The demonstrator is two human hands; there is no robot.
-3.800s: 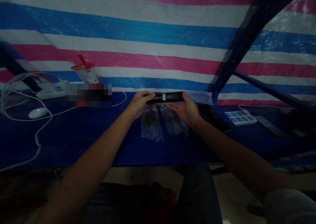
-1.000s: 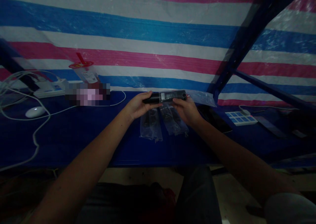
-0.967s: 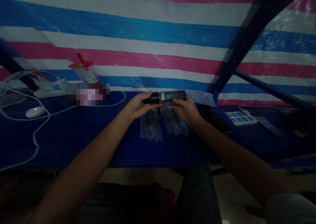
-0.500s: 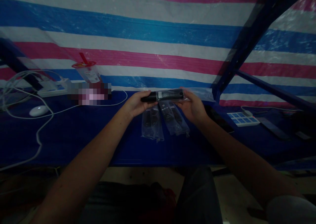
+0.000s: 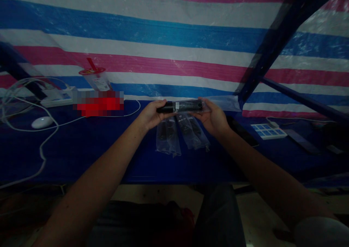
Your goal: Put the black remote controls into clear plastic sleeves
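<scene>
A long black item in a clear plastic bag (image 5: 188,105), with a small white label, lies level between my two hands above the table; its exact kind I cannot make out. My left hand (image 5: 153,115) grips its left end, thumb on top. My right hand (image 5: 214,117) holds the other end, where the loose tail of the bag stretches off to the right. Below them, two more clear bags with dark contents, a left one (image 5: 168,137) and a right one (image 5: 194,132), rest on the blue table (image 5: 152,169), partly hidden by the hands.
To the left stand a lidded cup with a red straw (image 5: 98,80), a power strip (image 5: 57,98), tangled white cables and a white mouse (image 5: 42,122). A dark flat tablet-like thing (image 5: 242,131), another power strip (image 5: 268,131) and a phone-like slab (image 5: 301,141) lie right. Striped sheeting hangs behind.
The bagged black item has turned slightly in my hands, its label showing a little more. The bag's tail has shifted slightly right. Both hands keep their hold.
</scene>
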